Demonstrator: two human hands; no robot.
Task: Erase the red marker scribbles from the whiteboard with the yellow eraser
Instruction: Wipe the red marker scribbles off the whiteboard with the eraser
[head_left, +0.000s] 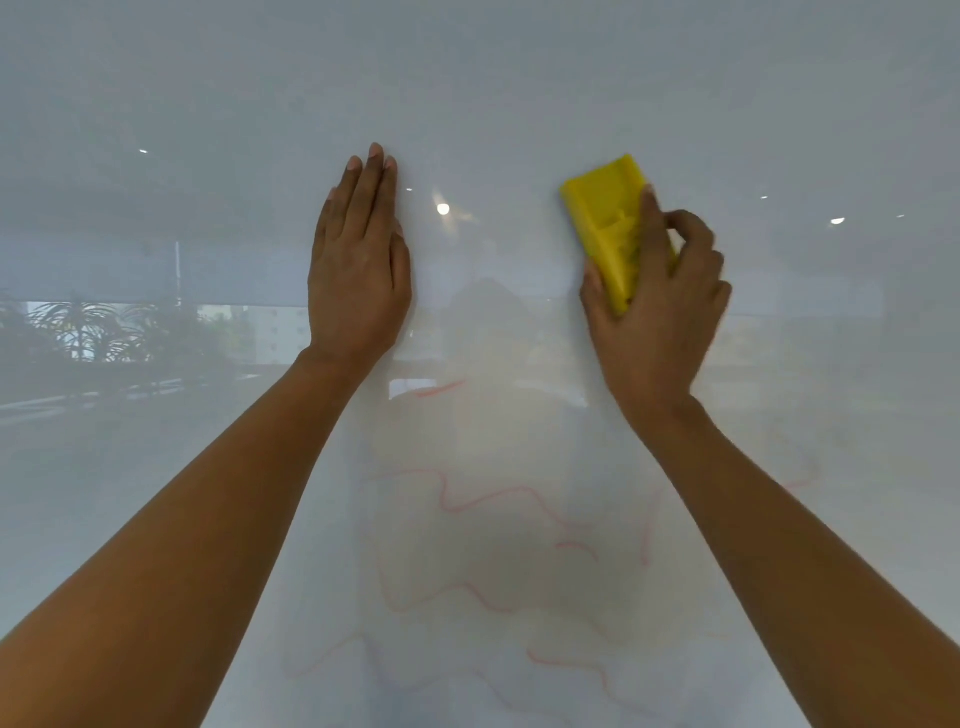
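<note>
On glossy whiteboard (519, 104), faint red scribbles (488, 499), yellow eraser (602, 218)

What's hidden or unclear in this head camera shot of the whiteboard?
- Lower end of the yellow plastic eraser: covered by the right hand.
- Faint red marker scribbles: partly behind both forearms, cut off by the bottom edge.
- Glossy whiteboard: its borders lie outside the frame.

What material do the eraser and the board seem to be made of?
Eraser: probably moulded hard plastic, matt yellow; its back shows recessed shapes and crisp edges. Its wiping face is hidden.
Board: a glossy, smooth white surface, perhaps glass or coated steel; it mirrors ceiling lights and plants clearly. Which of the two, I cannot tell.
</note>
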